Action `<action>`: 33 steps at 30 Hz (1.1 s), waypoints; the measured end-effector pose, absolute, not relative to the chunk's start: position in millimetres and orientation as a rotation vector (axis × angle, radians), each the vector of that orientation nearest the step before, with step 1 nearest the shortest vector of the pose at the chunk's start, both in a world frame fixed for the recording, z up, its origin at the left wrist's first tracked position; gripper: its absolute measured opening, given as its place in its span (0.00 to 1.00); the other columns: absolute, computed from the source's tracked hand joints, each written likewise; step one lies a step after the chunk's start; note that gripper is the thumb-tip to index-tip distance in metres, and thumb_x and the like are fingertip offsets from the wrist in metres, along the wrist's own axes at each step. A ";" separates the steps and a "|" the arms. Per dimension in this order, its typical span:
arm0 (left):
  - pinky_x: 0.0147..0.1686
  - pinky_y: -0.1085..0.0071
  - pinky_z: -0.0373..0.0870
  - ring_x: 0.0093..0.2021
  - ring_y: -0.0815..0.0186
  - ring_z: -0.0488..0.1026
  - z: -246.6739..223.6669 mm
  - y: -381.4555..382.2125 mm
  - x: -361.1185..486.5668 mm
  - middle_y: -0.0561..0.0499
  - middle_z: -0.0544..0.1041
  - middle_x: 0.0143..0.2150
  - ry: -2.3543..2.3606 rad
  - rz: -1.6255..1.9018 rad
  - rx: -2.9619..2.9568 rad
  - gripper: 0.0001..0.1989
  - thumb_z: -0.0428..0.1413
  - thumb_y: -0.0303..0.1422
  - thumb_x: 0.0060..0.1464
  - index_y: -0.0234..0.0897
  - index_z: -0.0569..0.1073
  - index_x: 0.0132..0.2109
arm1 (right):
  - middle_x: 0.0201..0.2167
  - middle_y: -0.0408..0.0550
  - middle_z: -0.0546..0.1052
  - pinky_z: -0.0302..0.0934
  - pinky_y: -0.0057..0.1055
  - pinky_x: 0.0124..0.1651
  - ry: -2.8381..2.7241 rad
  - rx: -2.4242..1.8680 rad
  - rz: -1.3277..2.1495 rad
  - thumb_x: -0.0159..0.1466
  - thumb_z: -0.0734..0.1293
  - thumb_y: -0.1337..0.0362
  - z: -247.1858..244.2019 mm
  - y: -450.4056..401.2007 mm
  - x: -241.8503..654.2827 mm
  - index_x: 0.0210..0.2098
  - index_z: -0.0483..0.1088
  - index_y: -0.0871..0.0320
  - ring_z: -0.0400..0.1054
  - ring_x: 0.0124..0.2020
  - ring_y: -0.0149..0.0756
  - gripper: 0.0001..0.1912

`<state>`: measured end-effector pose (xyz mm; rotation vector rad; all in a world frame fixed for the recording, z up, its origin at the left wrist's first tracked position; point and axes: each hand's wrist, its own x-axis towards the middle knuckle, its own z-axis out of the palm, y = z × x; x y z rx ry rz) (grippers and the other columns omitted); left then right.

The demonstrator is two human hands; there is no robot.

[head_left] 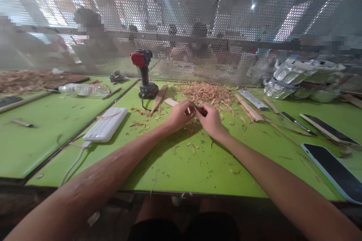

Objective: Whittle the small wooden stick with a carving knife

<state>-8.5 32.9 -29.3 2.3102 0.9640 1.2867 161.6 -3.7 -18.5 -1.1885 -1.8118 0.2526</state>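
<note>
Over the middle of the green table, my left hand [181,116] is closed around a pale wooden strip [171,102]. One end of the strip sticks out past the knuckles, and a bit more shows between the fingers. Close beside it, my right hand [210,119] pinches a thin dark strip-like piece [198,109], which reaches across toward the left fingertips. Its kind is not clear, and the fingers cover part of it. Whether the dark piece touches the wood cannot be made out. Small wood shavings [194,125] lie beneath both hands.
Behind my hands are a shavings heap [207,93], a red-black cordless drill [144,73] and a perforated metal screen [181,56]. A white power bank [106,124] with its cable lies left. Rightward are a wooden stick [249,108], pen [299,123], phone [333,169] and foil-like bundles [299,77].
</note>
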 end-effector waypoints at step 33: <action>0.30 0.72 0.68 0.29 0.71 0.71 -29.1 28.3 -5.8 0.49 0.75 0.38 0.970 1.284 2.315 0.08 0.58 0.18 0.54 0.35 0.72 0.36 | 0.29 0.47 0.73 0.62 0.39 0.38 -1.810 -1.198 0.246 0.66 0.66 0.60 -21.1 -0.5 162.9 0.29 0.69 0.53 0.67 0.33 0.42 0.09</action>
